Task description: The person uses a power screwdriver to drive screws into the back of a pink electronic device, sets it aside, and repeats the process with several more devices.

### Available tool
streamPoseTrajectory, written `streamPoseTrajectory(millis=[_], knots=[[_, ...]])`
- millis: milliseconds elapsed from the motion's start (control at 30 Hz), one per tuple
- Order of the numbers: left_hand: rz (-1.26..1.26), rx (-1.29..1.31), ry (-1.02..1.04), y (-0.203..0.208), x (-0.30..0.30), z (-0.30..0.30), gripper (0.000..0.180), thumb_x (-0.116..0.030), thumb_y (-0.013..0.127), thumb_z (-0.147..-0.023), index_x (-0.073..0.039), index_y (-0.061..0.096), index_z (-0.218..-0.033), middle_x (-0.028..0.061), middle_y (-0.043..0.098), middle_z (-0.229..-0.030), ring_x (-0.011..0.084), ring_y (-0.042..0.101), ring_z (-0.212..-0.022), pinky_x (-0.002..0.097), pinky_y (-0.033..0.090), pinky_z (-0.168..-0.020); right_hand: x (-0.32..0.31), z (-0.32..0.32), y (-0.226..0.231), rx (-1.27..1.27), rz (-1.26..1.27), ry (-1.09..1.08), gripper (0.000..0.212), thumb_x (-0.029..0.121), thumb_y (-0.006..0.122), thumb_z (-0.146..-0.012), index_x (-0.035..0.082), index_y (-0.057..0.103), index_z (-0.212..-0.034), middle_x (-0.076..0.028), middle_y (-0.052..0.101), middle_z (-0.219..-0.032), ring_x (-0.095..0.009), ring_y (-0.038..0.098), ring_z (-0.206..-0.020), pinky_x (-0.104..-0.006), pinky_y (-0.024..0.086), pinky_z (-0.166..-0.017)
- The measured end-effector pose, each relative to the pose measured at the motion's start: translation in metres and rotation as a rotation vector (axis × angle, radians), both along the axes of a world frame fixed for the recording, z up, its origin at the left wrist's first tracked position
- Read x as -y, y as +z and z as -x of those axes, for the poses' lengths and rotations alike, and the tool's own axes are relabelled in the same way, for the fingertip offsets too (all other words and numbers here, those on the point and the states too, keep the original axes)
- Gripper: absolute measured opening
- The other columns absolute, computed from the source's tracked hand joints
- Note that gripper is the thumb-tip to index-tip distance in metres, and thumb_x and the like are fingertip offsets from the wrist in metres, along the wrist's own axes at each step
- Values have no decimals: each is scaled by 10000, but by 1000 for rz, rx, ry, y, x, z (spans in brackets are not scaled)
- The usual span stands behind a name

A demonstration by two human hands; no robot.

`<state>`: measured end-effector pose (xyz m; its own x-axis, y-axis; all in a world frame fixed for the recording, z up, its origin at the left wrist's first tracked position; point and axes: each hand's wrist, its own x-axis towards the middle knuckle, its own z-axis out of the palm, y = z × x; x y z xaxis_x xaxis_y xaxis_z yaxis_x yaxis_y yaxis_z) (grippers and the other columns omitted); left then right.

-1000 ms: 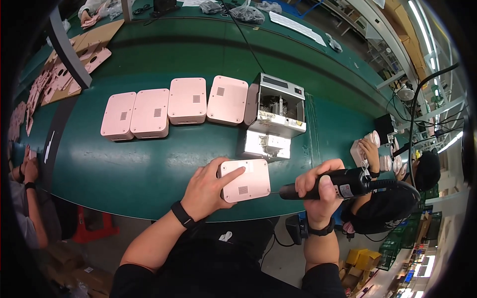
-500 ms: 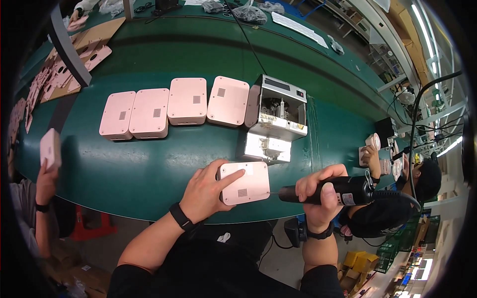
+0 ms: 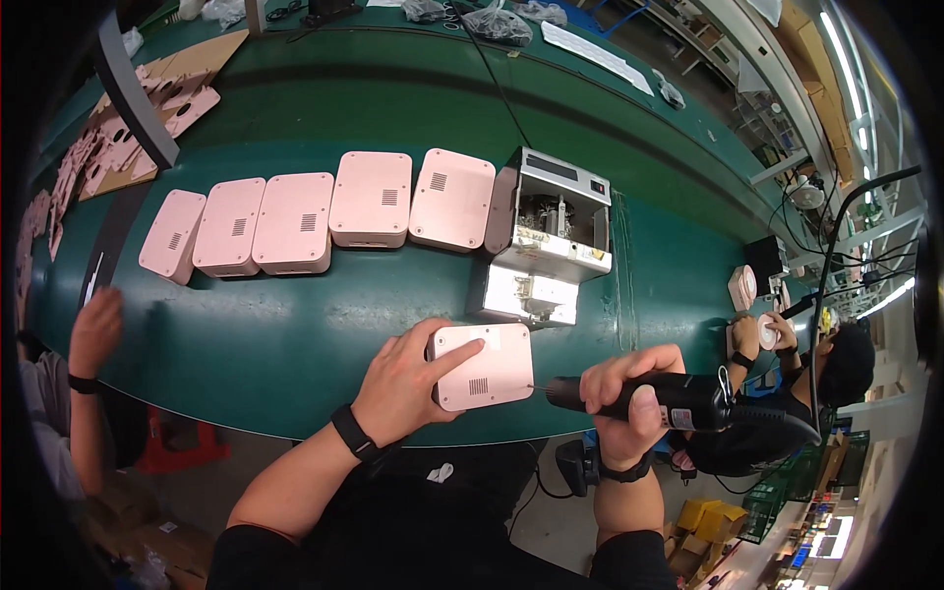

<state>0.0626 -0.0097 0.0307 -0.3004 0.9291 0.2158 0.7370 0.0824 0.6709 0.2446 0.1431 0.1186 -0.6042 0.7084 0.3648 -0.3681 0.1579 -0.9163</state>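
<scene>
Steadily, my left hand (image 3: 398,379) half-opens over the pink box (image 3: 497,374), index finger on its pale label (image 3: 489,337), pinning it near the front edge of the tabletop (image 3: 393,295). My right hand (image 3: 629,403) is wrapped firmly around the black electric screwdriver (image 3: 688,398), which has dipped slightly; its bit (image 3: 538,387) meets the box's near right corner, though I can't tell whether it's seated. Beyond, beside the metal machine (image 3: 560,211), the row has grown: a co-worker's hand (image 3: 96,324), now blurred, has left a fifth box (image 3: 173,236) at its left end. I judge the supply increased, my own fastening still at that corner.
</scene>
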Motion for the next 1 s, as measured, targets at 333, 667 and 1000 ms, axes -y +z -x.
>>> streamPoseTrajectory(millis=[333,667,1000], knots=[[30,5,-10,3,-4,0,861,-176,894,-551,-278,585,-1348,123,501,-1304,309,571,-1111,409,485,-922,3,-10,3,7,18,57,367,326,663,-866,85,404,-963,-63,510,-645,-170,498,-492,-329,443,-513],[47,-7,-1,4,-5,0,861,-173,899,-535,-273,598,-1335,121,499,-1309,312,573,-1092,406,493,-911,-8,-8,-7,-52,151,54,373,323,693,-845,87,420,-941,-57,517,-644,-167,502,-499,-326,442,-516],[110,102,-86,18,-9,7,850,-205,902,-568,-270,592,-1357,137,507,-1296,357,574,-1100,427,486,-961,-33,-2,22,-36,172,23,326,360,578,-935,62,471,-1009,-51,499,-641,-166,483,-495,-333,441,-520]])
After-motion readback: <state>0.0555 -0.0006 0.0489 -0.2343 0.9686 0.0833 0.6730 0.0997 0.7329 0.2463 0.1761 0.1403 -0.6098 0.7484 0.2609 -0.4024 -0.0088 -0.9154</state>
